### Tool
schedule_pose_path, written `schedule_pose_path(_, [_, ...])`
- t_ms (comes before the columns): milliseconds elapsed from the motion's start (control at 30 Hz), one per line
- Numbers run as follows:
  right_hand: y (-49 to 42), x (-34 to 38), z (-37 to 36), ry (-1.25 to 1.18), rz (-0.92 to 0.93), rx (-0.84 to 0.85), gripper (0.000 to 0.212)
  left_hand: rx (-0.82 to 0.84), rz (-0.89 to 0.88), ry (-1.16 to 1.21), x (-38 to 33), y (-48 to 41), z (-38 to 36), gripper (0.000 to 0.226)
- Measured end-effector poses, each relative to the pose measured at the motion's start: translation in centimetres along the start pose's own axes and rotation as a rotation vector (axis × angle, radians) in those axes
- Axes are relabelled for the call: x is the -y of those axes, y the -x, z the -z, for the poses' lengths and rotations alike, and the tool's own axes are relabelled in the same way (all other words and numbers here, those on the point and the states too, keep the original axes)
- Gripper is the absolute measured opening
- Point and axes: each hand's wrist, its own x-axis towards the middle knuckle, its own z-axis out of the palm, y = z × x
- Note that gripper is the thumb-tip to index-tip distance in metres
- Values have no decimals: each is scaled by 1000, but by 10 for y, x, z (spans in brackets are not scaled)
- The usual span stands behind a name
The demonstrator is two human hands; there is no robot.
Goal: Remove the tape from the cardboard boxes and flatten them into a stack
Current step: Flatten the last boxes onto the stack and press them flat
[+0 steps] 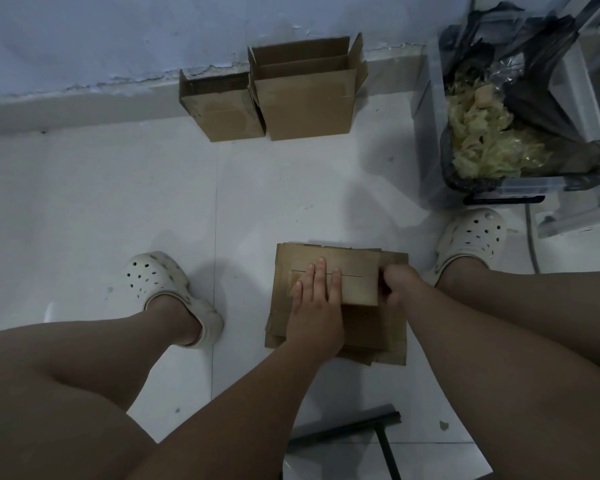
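Observation:
A stack of flattened cardboard boxes (pixel 371 327) lies on the white floor between my feet. On top of it rests a smaller flattened box (pixel 357 282). My left hand (pixel 317 303) lies flat on this top box, fingers straight, pressing it down. My right hand (pixel 397 285) grips the top box's right edge with curled fingers. Two unflattened boxes stand against the far wall: a large one (pixel 309 98) with its flaps up and a smaller one (pixel 219 105) to its left.
A clear bin lined with a black bag (pixel 513 109), full of crumpled tape, stands at the right. My feet in white clogs (pixel 167 282) flank the stack. A dark stool frame (pixel 378 427) sits near the bottom edge. Bare floor tiles lie left and centre.

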Motion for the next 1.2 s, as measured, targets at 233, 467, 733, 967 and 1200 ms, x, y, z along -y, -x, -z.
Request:
schedule_pose_path(233, [-17,0,8,-45,137,-332,38,-8,-25,-57,-1,2,-4,83])
schedule_pose_path(467, [-12,9,8,178,396,-449,31,-39,-18,-80,-2,-2,-9,85])
schedule_pose_path(733, [15,11,-20,532,578,-426,45,-36,-13,-127,-2,-4,-9,87])
schedule_pose_path(967, [35,30,-19,342,664,-137,52,-9,10,-68,-6,-11,1,79])
schedule_pose_path(1200, [51,52,-18,381,800,-206,20,-207,-37,-63,-3,-28,31,54])
